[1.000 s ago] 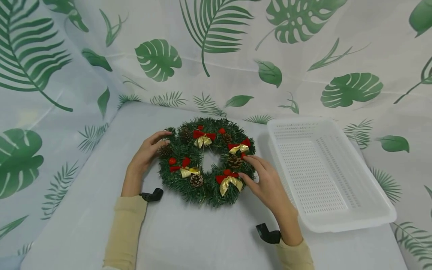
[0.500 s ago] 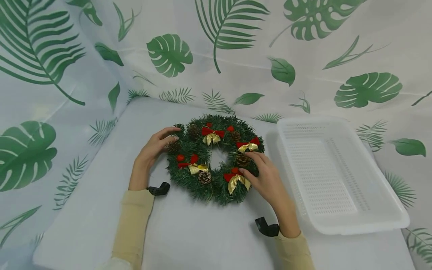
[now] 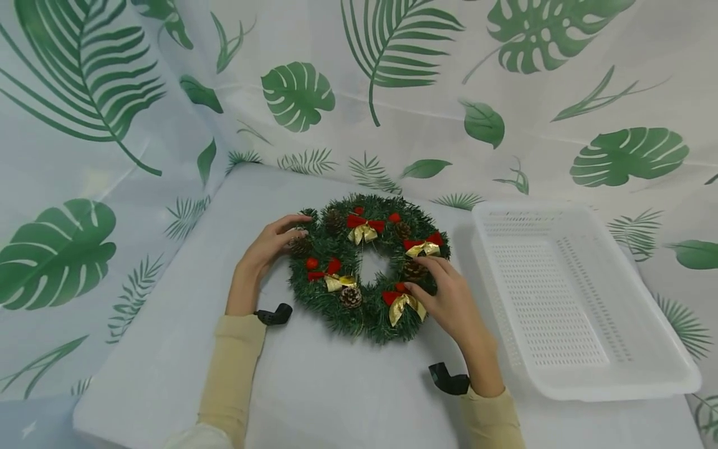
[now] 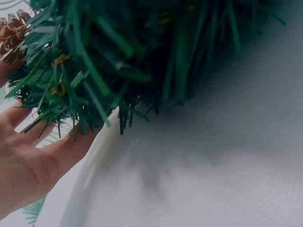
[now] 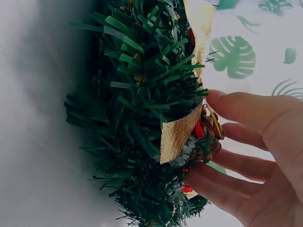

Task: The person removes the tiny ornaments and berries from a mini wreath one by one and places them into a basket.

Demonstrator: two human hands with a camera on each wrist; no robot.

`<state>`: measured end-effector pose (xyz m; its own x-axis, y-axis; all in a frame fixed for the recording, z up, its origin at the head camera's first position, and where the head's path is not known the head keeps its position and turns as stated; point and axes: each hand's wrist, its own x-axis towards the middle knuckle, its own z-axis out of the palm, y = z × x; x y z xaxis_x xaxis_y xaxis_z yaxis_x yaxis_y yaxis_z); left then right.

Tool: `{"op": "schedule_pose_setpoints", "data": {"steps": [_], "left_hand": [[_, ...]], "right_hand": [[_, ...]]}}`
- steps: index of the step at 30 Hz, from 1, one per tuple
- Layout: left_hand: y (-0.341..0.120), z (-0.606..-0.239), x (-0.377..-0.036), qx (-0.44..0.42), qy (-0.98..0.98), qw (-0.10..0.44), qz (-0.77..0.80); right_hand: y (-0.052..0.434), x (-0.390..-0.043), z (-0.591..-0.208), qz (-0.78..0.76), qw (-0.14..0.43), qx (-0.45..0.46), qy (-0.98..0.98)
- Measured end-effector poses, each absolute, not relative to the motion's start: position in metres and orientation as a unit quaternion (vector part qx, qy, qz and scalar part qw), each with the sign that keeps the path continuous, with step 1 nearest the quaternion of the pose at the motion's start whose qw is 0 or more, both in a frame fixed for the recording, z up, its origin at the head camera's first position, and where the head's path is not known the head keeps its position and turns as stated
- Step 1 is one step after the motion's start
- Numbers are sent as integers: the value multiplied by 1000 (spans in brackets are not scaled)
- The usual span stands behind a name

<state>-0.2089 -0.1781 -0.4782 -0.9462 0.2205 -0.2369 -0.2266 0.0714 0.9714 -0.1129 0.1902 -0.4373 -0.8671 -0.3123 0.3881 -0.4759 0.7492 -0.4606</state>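
Note:
A green tinsel Christmas wreath point(image 3: 348, 318) lies on the table, dressed with red-and-gold bows, red berries and pine cones. My left hand point(image 3: 269, 246) is at its left edge, the fingertips touching the greenery beside a pine cone. In the left wrist view that hand's fingertips are hidden behind the needles. My right hand point(image 3: 451, 302) rests on the right side with thumb and fingers spread about a pine cone point(image 5: 206, 142), between two bows. Its fingers reach toward the wreath lightly extended, and a gold ribbon point(image 5: 177, 137) hangs near the thumb.
A white perforated plastic basket point(image 3: 645, 374) stands right of the wreath, close to the right forearm. A white cloth covers the table point(image 3: 331, 399). Behind and to the sides hangs a leaf-print curtain point(image 3: 426, 62).
The whole scene has shifted rightward in the head view as the camera turned. Both hands and the wreath keep nearly the same places relative to each other.

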Motion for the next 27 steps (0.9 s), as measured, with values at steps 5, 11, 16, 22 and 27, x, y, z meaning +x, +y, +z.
{"op": "schedule_pose_setpoints", "data": {"steps": [5, 11, 16, 22, 27], "left_hand": [[-179, -478, -208, -6, 714, 167, 680], [-180, -475, -208, -1, 719, 161, 676], [-181, -476, -207, -2, 721, 165, 674], [-182, -479, -206, -7, 720, 163, 675], [-181, -478, -208, -8, 718, 162, 677]], "right_hand": [[190, -110, -437, 283, 157, 218, -921], [187, -110, -434, 263, 162, 217, -926], [185, -109, -436, 249, 143, 202, -936], [186, -109, -438, 255, 140, 198, -936], [186, -110, -437, 256, 144, 203, -934]]}}
